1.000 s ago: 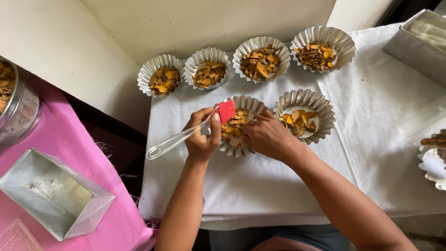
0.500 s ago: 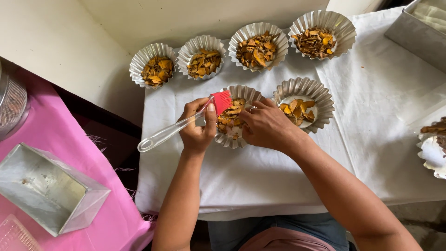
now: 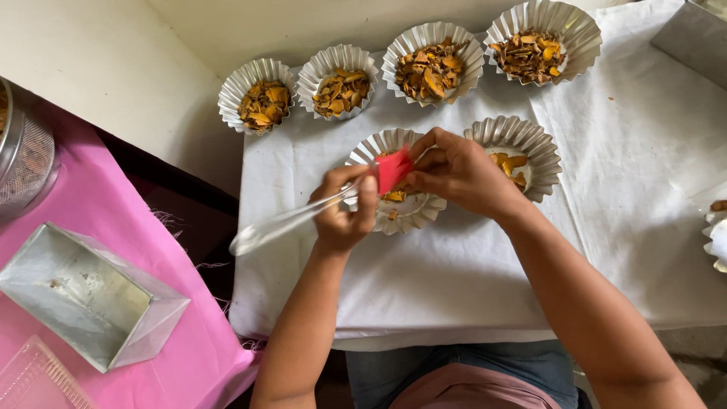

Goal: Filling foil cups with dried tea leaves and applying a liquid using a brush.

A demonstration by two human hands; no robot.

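Left hand grip holds spatula; red blade over fluted cup.

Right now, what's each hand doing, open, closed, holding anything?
Left hand: closed on the red spatula with its clear handle.
Right hand: fingers pinched at the spatula's red blade, over a foil cup.

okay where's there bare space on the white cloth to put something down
The white cloth lies bare along the near edge, below the left hand and right hand. Another bare patch sits right of the half-empty fluted cup, toward the far-right cup. The back row of four filled cups is crowded.
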